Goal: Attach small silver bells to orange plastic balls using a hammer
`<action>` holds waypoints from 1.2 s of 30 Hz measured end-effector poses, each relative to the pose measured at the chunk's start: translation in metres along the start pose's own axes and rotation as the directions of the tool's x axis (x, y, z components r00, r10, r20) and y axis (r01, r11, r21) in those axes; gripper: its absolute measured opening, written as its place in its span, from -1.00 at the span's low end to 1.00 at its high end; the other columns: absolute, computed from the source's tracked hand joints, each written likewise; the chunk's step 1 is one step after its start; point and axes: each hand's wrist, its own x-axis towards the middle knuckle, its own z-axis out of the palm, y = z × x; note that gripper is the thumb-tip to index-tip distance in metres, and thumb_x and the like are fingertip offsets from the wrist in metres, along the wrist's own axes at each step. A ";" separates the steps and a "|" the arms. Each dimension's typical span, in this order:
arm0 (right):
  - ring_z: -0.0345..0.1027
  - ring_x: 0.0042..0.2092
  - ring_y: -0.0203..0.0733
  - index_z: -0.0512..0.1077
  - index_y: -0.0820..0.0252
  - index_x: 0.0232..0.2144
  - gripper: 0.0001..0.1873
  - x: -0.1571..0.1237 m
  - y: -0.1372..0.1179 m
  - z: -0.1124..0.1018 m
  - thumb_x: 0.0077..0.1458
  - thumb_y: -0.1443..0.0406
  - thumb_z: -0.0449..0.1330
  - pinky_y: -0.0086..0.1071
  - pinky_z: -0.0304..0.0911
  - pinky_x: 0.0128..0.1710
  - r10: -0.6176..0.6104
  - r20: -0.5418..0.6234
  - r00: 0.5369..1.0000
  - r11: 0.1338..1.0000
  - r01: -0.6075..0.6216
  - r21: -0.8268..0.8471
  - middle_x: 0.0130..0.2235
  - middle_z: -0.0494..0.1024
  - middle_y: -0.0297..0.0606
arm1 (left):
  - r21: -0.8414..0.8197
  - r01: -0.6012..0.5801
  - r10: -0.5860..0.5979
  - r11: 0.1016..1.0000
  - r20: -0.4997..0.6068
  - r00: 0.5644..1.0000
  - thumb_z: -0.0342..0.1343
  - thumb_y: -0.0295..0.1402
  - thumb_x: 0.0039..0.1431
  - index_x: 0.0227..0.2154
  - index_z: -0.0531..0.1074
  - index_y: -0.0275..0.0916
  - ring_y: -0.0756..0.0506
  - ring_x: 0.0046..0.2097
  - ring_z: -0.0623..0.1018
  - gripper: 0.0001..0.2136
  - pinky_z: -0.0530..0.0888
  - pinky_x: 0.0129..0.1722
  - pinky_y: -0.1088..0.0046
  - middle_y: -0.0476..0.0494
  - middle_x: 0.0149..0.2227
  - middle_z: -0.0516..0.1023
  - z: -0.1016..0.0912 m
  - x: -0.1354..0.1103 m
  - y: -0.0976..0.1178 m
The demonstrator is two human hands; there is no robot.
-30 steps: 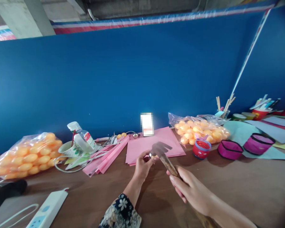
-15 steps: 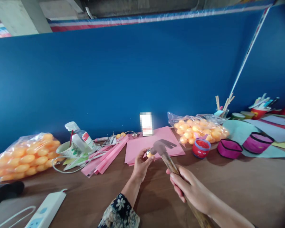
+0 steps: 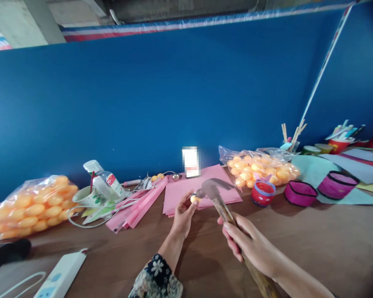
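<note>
My left hand pinches a small pale orange ball between thumb and fingers, just above the front edge of a stack of pink paper. Part of the ball looks shiny and silvery, but it is too small to make out. My right hand is wrapped round the wooden handle of a claw hammer. The hammer's striking face is right by the ball, its claw pointing right. I cannot tell whether face and ball touch.
Bags of orange balls lie left and right. Left are a plastic bottle, pink strips, cables and a power strip. Right stand a red cup and magenta fabric rings. A blue partition rises behind.
Both hands keep their grips and almost the same places. The hammer head and ball appear very slightly higher in view, with a small shift of the camera.
</note>
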 end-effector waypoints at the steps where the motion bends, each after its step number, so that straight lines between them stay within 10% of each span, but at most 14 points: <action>1: 0.05 -0.58 -0.46 0.17 0.18 -0.25 -0.70 0.000 0.000 0.000 0.15 0.06 -0.02 -0.54 0.09 -0.66 0.000 -0.005 1.000 1.000 0.000 0.007 -0.50 0.19 -0.48 | -0.003 0.003 -0.003 1.000 0.005 1.000 0.27 -0.35 -0.12 -0.08 0.43 -0.16 0.06 -0.37 0.45 -0.56 0.37 -0.35 0.56 -0.06 -0.35 0.53 0.000 0.000 0.000; 36: 0.07 -0.59 -0.45 0.21 0.19 -0.35 -0.68 0.002 0.007 0.000 0.12 0.04 0.01 -0.54 0.07 -0.66 0.029 -0.018 0.999 1.000 -0.029 0.001 -0.52 0.20 -0.46 | 0.034 0.028 -0.030 0.999 0.048 0.998 0.28 -0.35 -0.12 -0.10 0.41 -0.22 0.06 -0.40 0.48 -0.57 0.42 -0.30 0.52 -0.06 -0.36 0.53 0.001 -0.002 0.000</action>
